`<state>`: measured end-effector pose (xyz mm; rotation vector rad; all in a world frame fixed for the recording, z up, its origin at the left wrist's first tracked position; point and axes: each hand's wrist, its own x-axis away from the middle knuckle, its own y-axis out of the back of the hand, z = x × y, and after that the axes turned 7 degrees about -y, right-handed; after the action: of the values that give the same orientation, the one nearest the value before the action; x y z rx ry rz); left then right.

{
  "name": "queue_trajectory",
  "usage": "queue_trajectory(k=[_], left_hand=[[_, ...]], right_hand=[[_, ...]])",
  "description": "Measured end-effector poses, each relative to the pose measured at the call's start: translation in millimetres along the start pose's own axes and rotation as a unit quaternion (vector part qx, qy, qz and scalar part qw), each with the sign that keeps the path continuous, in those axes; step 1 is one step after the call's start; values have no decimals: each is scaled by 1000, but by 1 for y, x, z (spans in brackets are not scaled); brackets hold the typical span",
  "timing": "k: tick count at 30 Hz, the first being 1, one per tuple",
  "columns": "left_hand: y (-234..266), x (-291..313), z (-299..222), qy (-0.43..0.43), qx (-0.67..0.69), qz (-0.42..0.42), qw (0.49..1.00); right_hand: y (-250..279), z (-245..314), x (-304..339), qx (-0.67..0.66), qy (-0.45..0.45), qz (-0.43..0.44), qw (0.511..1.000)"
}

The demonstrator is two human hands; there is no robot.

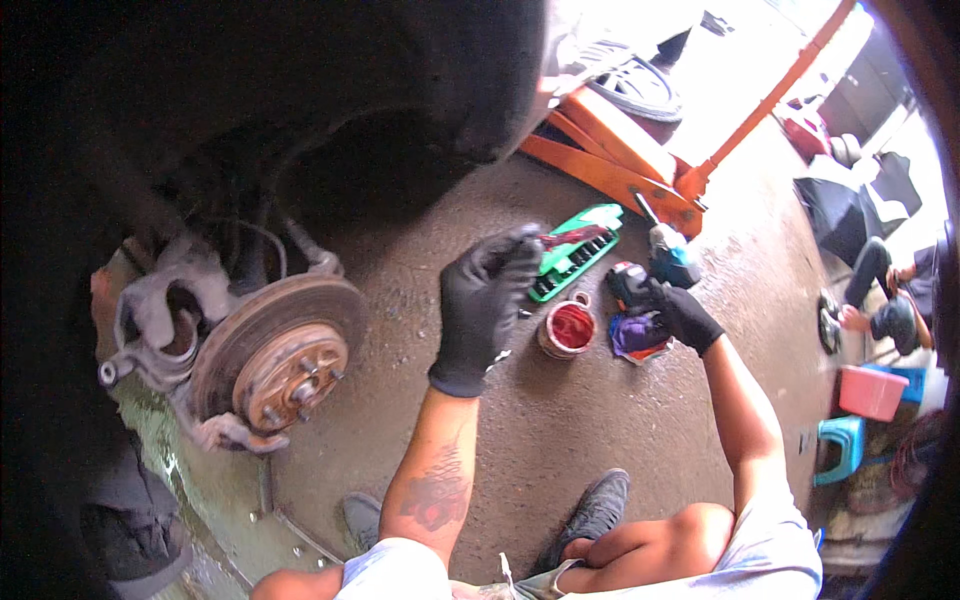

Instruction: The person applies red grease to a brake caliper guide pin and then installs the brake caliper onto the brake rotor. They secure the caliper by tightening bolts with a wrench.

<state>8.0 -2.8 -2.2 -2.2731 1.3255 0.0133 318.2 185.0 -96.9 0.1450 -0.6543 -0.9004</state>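
Note:
My left hand [484, 305], in a black glove, is raised with its fingers closed round a dark red stick-like tool [575, 237] that points right. Below the hand, to its right, stands an open can of red paste [570, 328]. Behind the tool lies a green case [580, 255] with a row of black sockets. My right hand [684, 314], also gloved in black, reaches low over a purple and blue packet [637, 335]. Its fingers blend into the dark base of a cordless power tool [672, 262], so their grip is unclear.
A rusty brake disc [300, 375] with its hub and caliper bracket is exposed at left, under the dark car body. An orange floor jack [630, 150] stands beyond the case. At right, another person [900, 300] sits near a pink basin [872, 392] and a turquoise stool [842, 447].

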Motion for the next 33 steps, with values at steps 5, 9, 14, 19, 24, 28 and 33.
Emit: queue_trajectory(k=[5,9,14,19,24,28,33], left_hand=[[-4,-2,-5,27,0,0,1000],[-5,0,-5,32,-16,1,999],[-2,-1,-5,18,-17,15,1000],[-2,0,-4,1,-19,4,1000],[-3,-1,2,20,-14,-2,1000],[-7,-1,9,26,-19,6,999],[-12,-3,11,32,-24,20,999]], right_hand=[[-14,42,17,-278,-93,153,944],[-22,52,17,-275,-105,213,931],[-30,43,11,-55,91,265,958],[-47,80,20,-306,-51,343,887],[-53,94,21,-364,-9,397,843],[-53,94,28,-393,-13,407,824],[-20,44,6,393,38,314,863]])
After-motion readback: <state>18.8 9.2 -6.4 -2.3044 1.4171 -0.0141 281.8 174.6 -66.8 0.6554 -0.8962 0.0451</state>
